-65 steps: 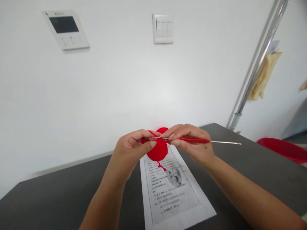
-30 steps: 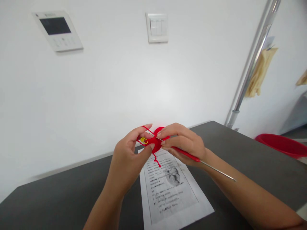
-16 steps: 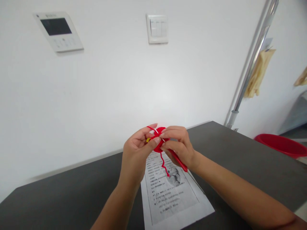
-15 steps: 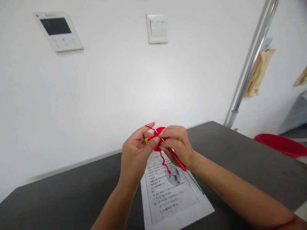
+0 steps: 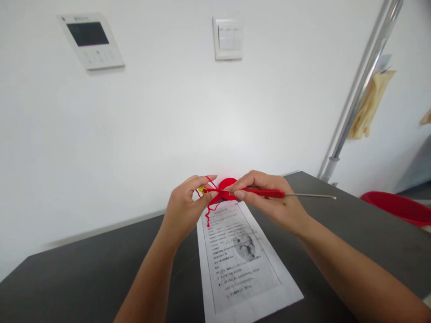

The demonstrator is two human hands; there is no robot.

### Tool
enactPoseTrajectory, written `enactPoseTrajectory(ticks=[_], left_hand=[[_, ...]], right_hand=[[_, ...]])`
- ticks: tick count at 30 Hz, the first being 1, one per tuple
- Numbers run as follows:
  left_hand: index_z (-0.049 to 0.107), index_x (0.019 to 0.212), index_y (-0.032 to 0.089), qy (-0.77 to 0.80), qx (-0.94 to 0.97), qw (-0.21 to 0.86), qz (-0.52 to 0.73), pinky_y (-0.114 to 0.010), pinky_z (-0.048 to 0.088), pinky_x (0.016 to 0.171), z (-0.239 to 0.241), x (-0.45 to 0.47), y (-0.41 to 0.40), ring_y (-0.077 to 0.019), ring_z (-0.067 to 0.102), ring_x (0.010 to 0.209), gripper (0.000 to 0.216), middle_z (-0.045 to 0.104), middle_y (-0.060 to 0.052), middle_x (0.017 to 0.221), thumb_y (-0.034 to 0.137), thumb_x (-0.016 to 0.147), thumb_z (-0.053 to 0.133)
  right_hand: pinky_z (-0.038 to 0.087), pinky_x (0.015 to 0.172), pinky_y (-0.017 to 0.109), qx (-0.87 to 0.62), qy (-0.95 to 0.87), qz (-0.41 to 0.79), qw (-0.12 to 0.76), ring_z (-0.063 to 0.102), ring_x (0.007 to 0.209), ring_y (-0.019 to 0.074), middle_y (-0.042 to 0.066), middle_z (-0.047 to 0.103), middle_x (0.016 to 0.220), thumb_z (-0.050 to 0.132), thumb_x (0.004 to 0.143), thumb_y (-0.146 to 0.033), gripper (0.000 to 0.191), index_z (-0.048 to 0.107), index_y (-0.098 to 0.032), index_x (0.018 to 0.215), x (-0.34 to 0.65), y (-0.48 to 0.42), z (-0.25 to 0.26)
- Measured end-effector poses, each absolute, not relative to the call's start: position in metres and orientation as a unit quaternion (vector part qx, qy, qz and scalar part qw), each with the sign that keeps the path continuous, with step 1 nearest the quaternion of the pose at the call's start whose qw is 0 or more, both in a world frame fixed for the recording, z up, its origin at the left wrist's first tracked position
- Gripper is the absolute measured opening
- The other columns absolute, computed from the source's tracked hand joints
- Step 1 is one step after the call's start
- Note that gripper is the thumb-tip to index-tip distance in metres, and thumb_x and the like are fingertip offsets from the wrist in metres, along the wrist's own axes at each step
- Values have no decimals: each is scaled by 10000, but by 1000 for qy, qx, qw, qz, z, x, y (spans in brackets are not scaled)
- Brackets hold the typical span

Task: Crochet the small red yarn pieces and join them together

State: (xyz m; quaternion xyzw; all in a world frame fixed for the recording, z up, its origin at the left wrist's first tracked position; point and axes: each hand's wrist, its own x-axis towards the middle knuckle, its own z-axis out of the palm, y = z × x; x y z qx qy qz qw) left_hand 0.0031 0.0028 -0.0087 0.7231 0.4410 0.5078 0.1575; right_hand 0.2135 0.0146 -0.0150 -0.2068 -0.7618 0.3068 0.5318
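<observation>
My left hand [image 5: 186, 204] pinches a small piece of red crochet work [image 5: 215, 196] between thumb and fingers. A strand of red yarn runs up over its raised index finger, and a loose tail [image 5: 208, 220] hangs below. At the left side of the work sits a yellow stitch marker [image 5: 203, 189]. My right hand [image 5: 276, 197] grips the red handle of a crochet hook [image 5: 266, 193], held nearly level. Its thin tip points left and meets the work; a metal end sticks out to the right. Behind the fingers, a round red shape [image 5: 227, 183], perhaps the yarn ball, is partly hidden.
A printed sheet [image 5: 256, 291] lies on the dark table [image 5: 84, 273] under my hands. The white wall carries a switch panel [image 5: 229, 38] and an intercom screen [image 5: 88, 34]. At right are a metal pole [image 5: 362, 80], hanging yellowish gloves [image 5: 370, 105] and a red basin [image 5: 393, 208].
My right hand has moved right and turned the hook from steeply slanted to nearly level. The crochet work has shifted slightly left with its yarn tail, uncovering more of the sheet.
</observation>
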Motion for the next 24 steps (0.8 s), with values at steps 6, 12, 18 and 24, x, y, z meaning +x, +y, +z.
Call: enactPoseTrajectory(ticks=[6, 12, 18, 24], left_hand=[[781, 870, 191, 433, 693, 249, 520, -362, 524, 876, -4, 1, 0, -222, 688, 923, 112, 770, -73, 993, 244, 784, 732], [795, 912, 175, 379, 602, 496, 498, -324, 548, 753, -1, 4, -5, -196, 704, 765, 251, 782, -64, 820, 253, 676, 831], [787, 802, 166, 344, 583, 571, 466, -344, 548, 705, 3, 7, -9, -204, 699, 665, 236, 773, -73, 724, 268, 610, 879], [799, 880, 171, 381, 621, 499, 468, -324, 537, 786, 2, 2, -6, -208, 695, 821, 207, 780, -70, 858, 296, 716, 820]], right_hand=[[573, 674, 257, -168, -648, 513, 537, 713, 707, 144, 34, 763, 768, 777, 813, -267, 141, 699, -154, 781, 212, 24, -15], [612, 719, 284, -64, -697, 400, 592, 742, 807, 156, 56, 781, 874, 740, 859, -198, 37, 712, -178, 872, 204, 24, -23], [591, 884, 383, 36, -838, 72, 539, 704, 1048, 201, 123, 744, 1138, 610, 949, -165, 135, 679, -198, 1061, 207, 28, -22], [589, 884, 370, 8, -822, 100, 561, 720, 1009, 188, 101, 770, 1023, 621, 934, -116, 109, 664, -189, 1001, 204, 27, -23]])
